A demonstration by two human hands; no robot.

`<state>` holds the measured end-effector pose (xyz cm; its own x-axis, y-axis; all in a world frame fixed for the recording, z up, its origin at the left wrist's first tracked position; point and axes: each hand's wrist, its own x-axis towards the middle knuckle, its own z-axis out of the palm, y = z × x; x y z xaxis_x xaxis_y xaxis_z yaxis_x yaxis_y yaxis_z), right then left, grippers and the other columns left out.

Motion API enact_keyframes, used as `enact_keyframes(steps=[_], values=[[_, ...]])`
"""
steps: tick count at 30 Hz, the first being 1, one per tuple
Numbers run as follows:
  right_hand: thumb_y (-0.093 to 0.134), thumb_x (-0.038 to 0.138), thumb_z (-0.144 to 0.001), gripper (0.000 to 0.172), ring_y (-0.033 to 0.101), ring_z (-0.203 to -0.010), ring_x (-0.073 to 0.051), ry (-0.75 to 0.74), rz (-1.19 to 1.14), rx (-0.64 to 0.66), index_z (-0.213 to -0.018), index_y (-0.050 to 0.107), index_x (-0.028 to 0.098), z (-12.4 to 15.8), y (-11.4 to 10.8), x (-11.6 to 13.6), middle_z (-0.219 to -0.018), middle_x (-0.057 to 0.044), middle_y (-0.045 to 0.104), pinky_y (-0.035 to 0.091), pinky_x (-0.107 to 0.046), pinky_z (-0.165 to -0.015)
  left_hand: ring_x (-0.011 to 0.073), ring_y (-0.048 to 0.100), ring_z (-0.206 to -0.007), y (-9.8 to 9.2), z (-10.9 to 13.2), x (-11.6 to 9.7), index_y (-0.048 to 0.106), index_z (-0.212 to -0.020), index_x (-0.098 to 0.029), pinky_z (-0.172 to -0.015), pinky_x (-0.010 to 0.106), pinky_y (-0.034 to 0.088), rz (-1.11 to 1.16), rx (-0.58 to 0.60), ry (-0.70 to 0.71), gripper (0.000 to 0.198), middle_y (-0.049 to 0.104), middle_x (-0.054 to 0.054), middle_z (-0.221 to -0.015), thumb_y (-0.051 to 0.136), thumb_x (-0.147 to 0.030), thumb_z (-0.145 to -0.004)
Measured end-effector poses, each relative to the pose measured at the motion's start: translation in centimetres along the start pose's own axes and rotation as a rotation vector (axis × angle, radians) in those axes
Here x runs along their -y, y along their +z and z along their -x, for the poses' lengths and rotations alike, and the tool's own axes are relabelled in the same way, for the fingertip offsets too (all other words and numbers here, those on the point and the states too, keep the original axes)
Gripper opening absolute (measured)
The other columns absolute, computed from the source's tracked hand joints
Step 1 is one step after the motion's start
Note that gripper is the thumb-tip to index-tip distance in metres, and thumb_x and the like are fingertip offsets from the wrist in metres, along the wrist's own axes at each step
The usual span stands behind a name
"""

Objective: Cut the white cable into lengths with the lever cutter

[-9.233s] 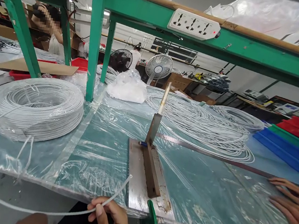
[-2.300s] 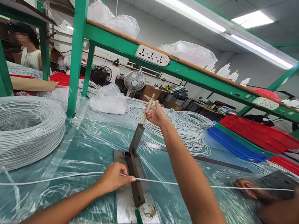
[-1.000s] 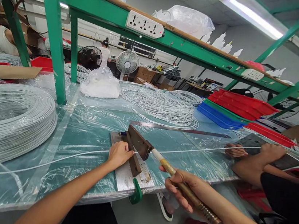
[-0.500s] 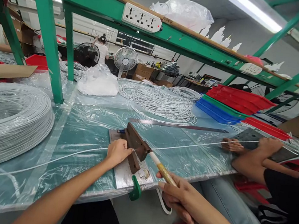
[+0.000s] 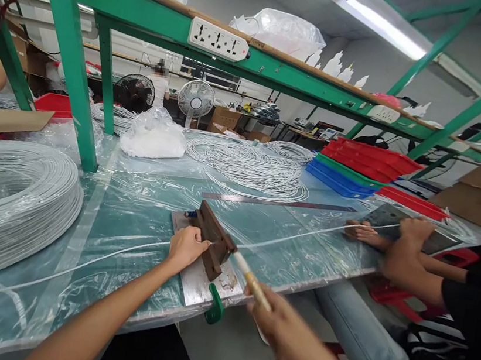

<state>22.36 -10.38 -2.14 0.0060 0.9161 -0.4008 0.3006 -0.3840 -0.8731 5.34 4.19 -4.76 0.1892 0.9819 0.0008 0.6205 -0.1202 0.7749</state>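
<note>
My left hand pinches a white cable right beside a brown metal lever cutter. The cutter sits on a pale metal plate at the table's front edge, where a green clamp grips the edge. My right hand, smeared by motion, is wrapped round the cutter's white and yellow handle, which slopes down toward me. From the far side of the cutter, white cable runs right to a co-worker's hands. Where the cable passes inside the cutter is hidden.
A thick cable coil lies at left, and loose cable loops spread behind the cutter. Beyond it lies a steel ruler. Stacked red, green and blue trays stand back right. A green shelf frame rises over the table.
The cutter's handle now slopes down more steeply, and my right hand has moved down with it. My left hand stays at the cutter. The whole view has shifted slightly.
</note>
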Motion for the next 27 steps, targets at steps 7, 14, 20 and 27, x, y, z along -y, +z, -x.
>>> enact_keyframes(steps=[7, 14, 20, 27], values=[[0.062, 0.049, -0.071, 0.041, 0.020, -0.029, -0.003, 0.083, -0.178, 0.076, -0.091, 0.039, 0.021, 0.1, 0.4, -1.6, -0.049, 0.012, 0.031, 0.022, -0.013, -0.029, 0.0118, 0.040, -0.055, -0.4, 0.1, 0.9, 0.041, -0.055, -0.018, -0.053, 0.024, 0.020, 0.211, -0.001, 0.041, 0.036, 0.041, -0.004, -0.053, 0.065, -0.036, -0.073], [0.074, 0.036, -0.075, 0.053, 0.042, -0.041, -0.004, 0.057, -0.385, 0.211, -0.120, 0.051, 0.021, 1.3, -5.2, 10.2, -0.074, 0.000, 0.058, 0.040, -0.012, -0.037, 0.0109, 0.037, -0.059, -2.8, 2.1, 0.4, 0.041, -0.060, -0.018, -0.056, 0.022, 0.028, 0.501, 0.133, 0.194, 0.051, 0.038, -0.003, -0.059, 0.053, -0.066, -0.071], [0.030, 0.044, -0.099, 0.044, 0.060, -0.056, -0.010, -0.123, -0.557, 0.219, -0.107, 0.055, 0.009, -3.5, -6.5, 19.2, -0.078, -0.011, 0.063, 0.051, -0.017, -0.054, 0.0093, 0.031, -0.056, -3.2, 4.5, -0.5, 0.044, -0.060, -0.016, -0.053, 0.022, 0.023, 0.674, 0.246, 0.171, 0.056, 0.037, -0.003, -0.058, 0.062, -0.069, -0.064], [0.027, 0.057, -0.095, 0.054, 0.065, -0.091, -0.020, -0.323, -0.616, 0.252, -0.103, 0.050, 0.010, -14.0, -4.3, 25.6, -0.102, -0.020, 0.062, 0.051, -0.030, -0.074, 0.0084, 0.030, -0.056, -3.6, 6.1, -1.2, 0.043, -0.062, -0.016, -0.053, 0.022, 0.021, 0.774, 0.272, 0.171, 0.055, 0.036, -0.004, -0.058, 0.068, -0.065, -0.063]])
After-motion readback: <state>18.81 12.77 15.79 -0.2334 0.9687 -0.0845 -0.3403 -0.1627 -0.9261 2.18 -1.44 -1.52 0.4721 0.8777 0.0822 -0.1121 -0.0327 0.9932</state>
